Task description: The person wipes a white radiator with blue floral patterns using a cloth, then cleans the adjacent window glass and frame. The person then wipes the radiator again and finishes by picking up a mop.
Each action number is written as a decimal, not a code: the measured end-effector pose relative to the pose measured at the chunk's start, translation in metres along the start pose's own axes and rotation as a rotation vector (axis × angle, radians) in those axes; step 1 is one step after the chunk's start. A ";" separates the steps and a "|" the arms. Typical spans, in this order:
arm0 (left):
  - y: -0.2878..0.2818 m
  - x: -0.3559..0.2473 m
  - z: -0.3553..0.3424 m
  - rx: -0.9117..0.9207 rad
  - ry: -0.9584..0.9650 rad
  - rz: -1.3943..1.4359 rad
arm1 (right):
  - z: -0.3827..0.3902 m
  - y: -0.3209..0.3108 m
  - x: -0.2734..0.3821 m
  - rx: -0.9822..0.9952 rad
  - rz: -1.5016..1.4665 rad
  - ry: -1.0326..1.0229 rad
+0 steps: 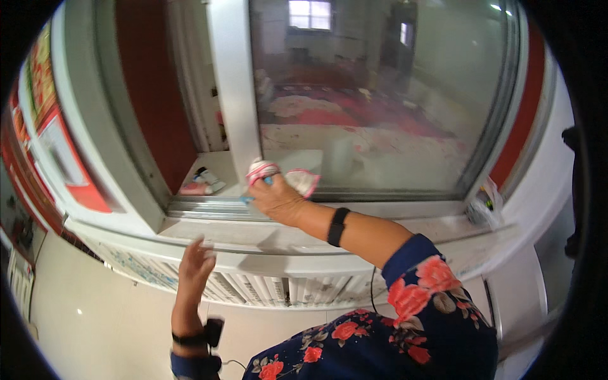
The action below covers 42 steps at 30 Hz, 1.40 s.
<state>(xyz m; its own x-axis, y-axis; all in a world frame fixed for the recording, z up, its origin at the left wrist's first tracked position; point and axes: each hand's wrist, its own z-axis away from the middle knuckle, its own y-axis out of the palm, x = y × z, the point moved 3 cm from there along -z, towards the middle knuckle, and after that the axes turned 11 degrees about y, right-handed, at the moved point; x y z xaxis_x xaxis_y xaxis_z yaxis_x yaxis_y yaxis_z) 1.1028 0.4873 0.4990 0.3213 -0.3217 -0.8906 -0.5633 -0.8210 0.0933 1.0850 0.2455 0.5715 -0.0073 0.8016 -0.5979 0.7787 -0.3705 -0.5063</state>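
Observation:
My right hand [273,197] grips a white cloth [303,183] with pink edging, bunched against the lower left corner of the sliding glass pane [386,152], where it meets the pale metal frame [231,76]; something small and blue shows among the fingers. My left hand [196,263] is lower left, raised by the front edge of the white sill [196,231], its slightly bent fingers apart and blurred, holding nothing.
Small tubes [211,179] lie on the ledge behind the frame at left. A plastic bag of items [485,206] sits at the sill's right end. A white slatted radiator cover [247,285] runs below. A red and white object [69,161] stands at left.

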 end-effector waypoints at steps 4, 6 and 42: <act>-0.021 0.033 0.127 -0.205 -0.337 -0.120 | 0.023 0.018 0.006 0.021 -0.008 -0.066; -0.028 0.052 0.194 -0.355 -0.532 -0.129 | 0.035 0.022 0.001 0.081 -0.018 -0.055; 0.071 0.096 0.191 -0.015 -0.873 -0.154 | 0.247 -0.075 -0.177 -0.054 -0.039 1.404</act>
<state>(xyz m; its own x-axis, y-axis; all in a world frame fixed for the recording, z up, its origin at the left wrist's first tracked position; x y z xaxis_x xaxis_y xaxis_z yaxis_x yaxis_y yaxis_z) 0.9487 0.4881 0.3350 -0.3065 0.2625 -0.9150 -0.5495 -0.8337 -0.0551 0.8732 0.0153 0.5621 0.5701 0.6170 0.5425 0.8156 -0.3452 -0.4644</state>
